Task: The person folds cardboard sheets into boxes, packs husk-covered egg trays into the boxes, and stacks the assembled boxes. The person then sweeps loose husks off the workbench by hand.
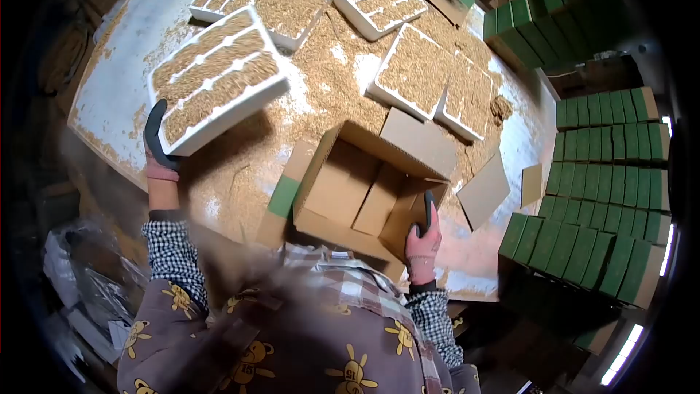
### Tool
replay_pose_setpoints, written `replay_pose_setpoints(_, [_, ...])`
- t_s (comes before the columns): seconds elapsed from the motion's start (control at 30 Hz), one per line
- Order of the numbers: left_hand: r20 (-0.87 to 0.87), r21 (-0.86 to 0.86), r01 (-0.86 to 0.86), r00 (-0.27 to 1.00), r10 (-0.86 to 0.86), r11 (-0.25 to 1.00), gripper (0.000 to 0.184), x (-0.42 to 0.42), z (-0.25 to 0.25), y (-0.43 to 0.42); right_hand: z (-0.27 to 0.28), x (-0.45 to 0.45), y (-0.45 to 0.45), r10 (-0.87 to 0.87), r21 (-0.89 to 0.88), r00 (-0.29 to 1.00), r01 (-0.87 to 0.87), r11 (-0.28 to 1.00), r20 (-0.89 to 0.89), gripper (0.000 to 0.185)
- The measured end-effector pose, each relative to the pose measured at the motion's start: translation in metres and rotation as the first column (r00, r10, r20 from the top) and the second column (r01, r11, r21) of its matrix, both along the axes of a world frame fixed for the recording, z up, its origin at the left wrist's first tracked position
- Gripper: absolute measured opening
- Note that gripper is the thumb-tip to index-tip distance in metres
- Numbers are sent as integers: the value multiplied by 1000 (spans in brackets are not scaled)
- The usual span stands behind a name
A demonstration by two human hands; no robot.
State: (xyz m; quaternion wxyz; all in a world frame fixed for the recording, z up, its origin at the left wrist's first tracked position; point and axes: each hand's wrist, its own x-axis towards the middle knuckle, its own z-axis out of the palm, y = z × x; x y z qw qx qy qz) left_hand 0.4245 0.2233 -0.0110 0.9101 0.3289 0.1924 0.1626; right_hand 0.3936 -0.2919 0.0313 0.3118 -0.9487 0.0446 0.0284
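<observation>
My left hand (160, 147), in a dark-and-pink glove, grips the near left corner of a white foam tray (237, 118). That tray is tilted and raised off the table, its slots filled with tan, sawdust-like material. In the middle near edge stands an open cardboard box (390, 152) with its flaps folded out; only its brown inner walls and bottom show. My right hand (423, 244), gloved alike, is closed on the box's right wall, the thumb side over the rim.
More filled foam trays (372, 31) lie across the far side of the table (120, 95), amid scattered tan material. Loose cardboard pieces (485, 190) are right of the box. Rows of green boxes (601, 175) stand along the right. Clear plastic (95, 270) hangs at lower left.
</observation>
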Motion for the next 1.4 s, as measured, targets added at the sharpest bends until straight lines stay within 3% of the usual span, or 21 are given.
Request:
replay_pose_setpoints(0.03, [116, -103, 164, 982, -152, 981, 41, -13, 12, -12, 2, 1, 5, -9, 22, 1000, 9, 1000, 9, 70])
replay_pose_setpoints(0.13, [133, 337, 307, 920, -368, 890, 40, -22, 37, -72, -2, 8, 5, 29, 44, 999, -30, 999, 31, 72])
replay_pose_setpoints(0.2, [-16, 809, 342, 826, -563, 478, 47, -12, 80, -127, -50, -6, -39, 160, 158, 987, -160, 974, 15, 72])
replay_pose_setpoints(0.27, [28, 718, 486, 695, -718, 498, 49, -4, 102, -176, -49, -14, -61, 77, 792, 967, 153, 591, -243, 75])
replay_pose_setpoints(0.3, [-70, 853, 412, 698, -713, 320, 47, 5, 88, -182, -2, -14, -45, 89, 849, 848, 527, -36, -522, 76])
replay_pose_setpoints(0.37, [-7, 990, 107, 701, -713, 96, 46, 12, 77, -199, -59, -4, -75, 173, 767, 953, 85, 637, -249, 91])
replay_pose_setpoints(0.43, [-233, 600, 645, 707, -668, 473, 49, 17, 80, -214, -24, -5, -69, 258, 361, 965, -226, 905, -43, 105])
replay_pose_setpoints(0.53, [-530, 579, 740, 661, -531, 343, 67, 16, 110, -239, -10, 1, -62, 310, 496, 950, -248, 832, -45, 110])
replay_pose_setpoints(0.63, [-750, 648, 719, 546, -372, -252, 67, 17, 43, -224, -6, 29, -99, 440, 743, 898, -311, 593, 25, 99])
replay_pose_setpoints(0.67, [-738, 568, 559, 671, -74, -604, 64, 12, 44, -239, -28, 40, -126, 311, 870, 950, -151, 469, -3, 94])
replay_pose_setpoints(0.73, [-746, 351, 540, 655, 121, -765, 60, 10, 48, -263, -69, 72, -186, -250, 594, 965, 156, 789, 79, 91])
replay_pose_setpoints(0.77, [-742, 249, 537, 640, 198, -806, 55, 9, 44, -271, -46, 72, -205, -526, 486, 850, 455, 746, 11, 98])
replay_pose_setpoints(0.8, [-760, 140, 517, 603, 243, -844, 52, 13, 39, -276, -74, 87, -239, -724, -161, 690, 713, 682, -12, 108])
replay_pose_setpoints(0.9, [-849, -8, 481, 460, 260, -877, 46, 15, 18, -293, -116, 81, -279, -827, -323, 548, 765, 557, -127, 107])
replay_pose_setpoints(0.93, [-847, -5, 497, 459, 268, -868, 44, 16, 19, -291, -127, 77, -283, -778, -72, 626, 774, 629, -59, 95])
replay_pose_setpoints(1.03, [-714, 636, 480, 663, -225, -605, 42, -3, 48, -282, -91, 72, -263, -808, 631, 582, 592, 501, 96, 56])
replay_pose_setpoints(1.1, [-418, 888, 324, 865, -278, -326, 44, -13, 82, -292, -25, 55, -204, -779, 799, 523, 270, 537, 346, 44])
replay_pose_setpoints(1.17, [-228, 974, 227, 972, -62, -20, 40, -15, 86, -277, 36, 28, -115, -302, 494, 698, -85, 866, 649, 31])
replay_pose_setpoints(1.23, [6, 905, -12, 1000, 14, 426, 34, -3, 127, -298, 52, 7, -43, 449, 62, 746, -545, 836, 492, 30])
replay_pose_setpoints(1.3, [203, 962, -207, 978, 38, 179, 31, -6, 139, -303, -6, -1, 15, 783, -428, 620, -693, 581, 59, 29])
replay_pose_setpoints(1.4, [-228, 876, -32, 852, -471, -481, 46, -7, 126, -297, 27, 14, 25, 709, -386, 697, -687, 616, -109, 30])
